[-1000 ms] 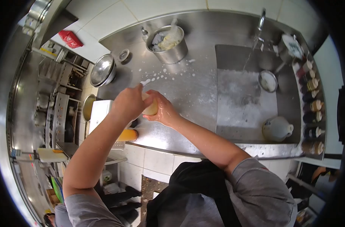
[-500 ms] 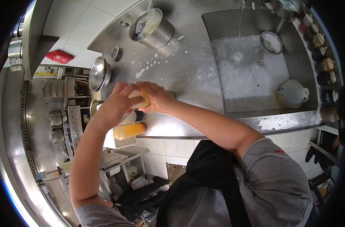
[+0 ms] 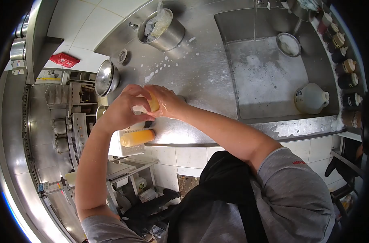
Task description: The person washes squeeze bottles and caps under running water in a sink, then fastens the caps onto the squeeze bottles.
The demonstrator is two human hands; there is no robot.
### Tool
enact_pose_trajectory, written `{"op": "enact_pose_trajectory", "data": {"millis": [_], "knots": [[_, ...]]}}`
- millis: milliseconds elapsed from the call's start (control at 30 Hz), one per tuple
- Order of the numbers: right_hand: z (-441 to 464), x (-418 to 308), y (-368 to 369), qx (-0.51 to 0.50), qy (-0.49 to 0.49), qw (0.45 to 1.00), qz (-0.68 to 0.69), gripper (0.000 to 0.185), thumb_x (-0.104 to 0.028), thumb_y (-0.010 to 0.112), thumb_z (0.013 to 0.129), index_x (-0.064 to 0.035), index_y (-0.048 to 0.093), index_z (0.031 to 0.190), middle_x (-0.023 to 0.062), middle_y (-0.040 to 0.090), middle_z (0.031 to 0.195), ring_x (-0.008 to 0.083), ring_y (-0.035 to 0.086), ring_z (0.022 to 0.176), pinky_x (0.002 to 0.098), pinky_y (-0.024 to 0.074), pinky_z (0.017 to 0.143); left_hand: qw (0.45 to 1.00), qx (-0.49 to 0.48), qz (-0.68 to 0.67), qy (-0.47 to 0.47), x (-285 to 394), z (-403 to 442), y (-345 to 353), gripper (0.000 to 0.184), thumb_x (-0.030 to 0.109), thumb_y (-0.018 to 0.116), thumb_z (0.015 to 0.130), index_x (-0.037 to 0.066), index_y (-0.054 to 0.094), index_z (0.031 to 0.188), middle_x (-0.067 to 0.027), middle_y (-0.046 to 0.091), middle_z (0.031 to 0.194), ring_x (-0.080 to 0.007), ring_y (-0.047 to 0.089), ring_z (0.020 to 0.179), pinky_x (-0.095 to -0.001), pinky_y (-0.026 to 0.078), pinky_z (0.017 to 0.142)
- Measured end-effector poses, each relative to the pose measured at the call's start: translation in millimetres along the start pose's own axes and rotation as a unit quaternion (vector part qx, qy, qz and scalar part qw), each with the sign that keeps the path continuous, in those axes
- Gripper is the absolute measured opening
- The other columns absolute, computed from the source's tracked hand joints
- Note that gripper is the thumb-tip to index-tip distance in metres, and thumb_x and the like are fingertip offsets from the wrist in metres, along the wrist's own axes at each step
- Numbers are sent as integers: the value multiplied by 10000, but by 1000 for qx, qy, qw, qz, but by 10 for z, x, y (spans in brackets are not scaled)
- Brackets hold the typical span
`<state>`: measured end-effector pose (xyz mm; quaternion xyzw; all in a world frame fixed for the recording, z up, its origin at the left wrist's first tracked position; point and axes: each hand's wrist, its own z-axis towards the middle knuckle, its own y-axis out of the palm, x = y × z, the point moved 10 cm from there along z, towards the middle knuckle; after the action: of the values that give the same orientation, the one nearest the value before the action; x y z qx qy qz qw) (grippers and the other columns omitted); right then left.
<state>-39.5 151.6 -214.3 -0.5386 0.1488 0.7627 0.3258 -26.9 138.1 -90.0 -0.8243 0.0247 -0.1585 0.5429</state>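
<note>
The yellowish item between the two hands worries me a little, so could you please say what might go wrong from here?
The right hand looks wet, so the yellowish item might slip out of it. If dropped, it could knock against the yellow bottle, which shows just below the hands in the picture.

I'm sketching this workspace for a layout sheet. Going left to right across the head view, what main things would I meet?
Red packet → metal bowls → held yellow item → stream of water → plastic jug → dark bottle with a white cap.
</note>
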Motion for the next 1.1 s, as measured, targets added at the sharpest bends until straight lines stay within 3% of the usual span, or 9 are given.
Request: {"op": "enact_pose_trajectory", "data": {"millis": [167,233,367,433,500,633,800,933,1100], "knots": [[-14,-30,-40,22,-15,999,-22,858,-257,835,625,-158,366,1337,111,493,1316,319,468,1232,490,376,992,981,123,-131,-75,-129,-25,-92,631,31,796,642,149,589,1225,-98,441,1366,-308,476,1215,-410,374,1043],[-14,-19,-55,20,-11,1000,-10,859,-258,835,625,-158,366,1338,111,489,1320,320,465,1235,493,371,996,967,235,25,-100,-52,-131,-338,870,11,787,638,213,414,1397,-107,350,1447,-318,443,1266,-397,397,1039],[1,-6,-29,-15,-1,1000,26,866,-260,836,626,-154,360,1341,113,476,1336,318,461,1237,500,360,1007,870,246,325,-278,-527,-578,-640,805,16,668,784,228,277,1455,-137,340,1451,-347,530,1143,-388,472,951],[-4,-13,-22,-11,-6,1000,22,865,-260,837,626,-152,359,1339,113,479,1329,319,464,1232,498,360,1007,866,256,99,-418,-867,-794,-628,487,210,590,898,135,444,1356,-159,523,1288,-343,616,959,-390,508,860],[-12,-26,-14,-9,-11,1000,18,864,-259,837,626,-151,358,1336,113,483,1322,319,467,1226,496,360,1008,878,181,22,-443,-884,-597,-426,410,326,535,922,87,523,1255,-165,585,1159,-316,633,888,-377,518,809],[-26,-123,-88,-10,2,1000,12,851,-237,848,619,-135,371,1316,130,497,1283,336,488,1190,458,389,997,862,69,-214,-455,-689,-307,61,673,595,381,934,-14,661,995,-177,661,885,-249,647,823,-335,522,705],[-39,-196,-84,-22,-34,999,2,883,-266,861,625,-99,359,1332,153,450,1340,350,462,1204,414,394,1012,837,240,-265,-415,-958,-771,-73,538,490,465,955,60,513,1275,-91,608,1118,-176,618,866,-291,496,749],[-131,-251,-240,-53,-53,996,-51,981,-280,863,629,-101,286,1402,179,420,1372,360,434,1243,422,369,1040,781,347,-349,-385,-1237,-1069,298,343,270,515,974,103,521,1274,-41,578,1144,-140,574,950,-292,478,791],[-381,-23,-359,-65,6,998,-13,1116,-329,841,655,-36,132,1465,257,315,1435,400,360,1309,448,320,1076,714,415,-374,-422,-2537,-813,1226,364,214,580,907,49,531,1228,-92,582,1126,-199,577,995,-324,463,863]]}}
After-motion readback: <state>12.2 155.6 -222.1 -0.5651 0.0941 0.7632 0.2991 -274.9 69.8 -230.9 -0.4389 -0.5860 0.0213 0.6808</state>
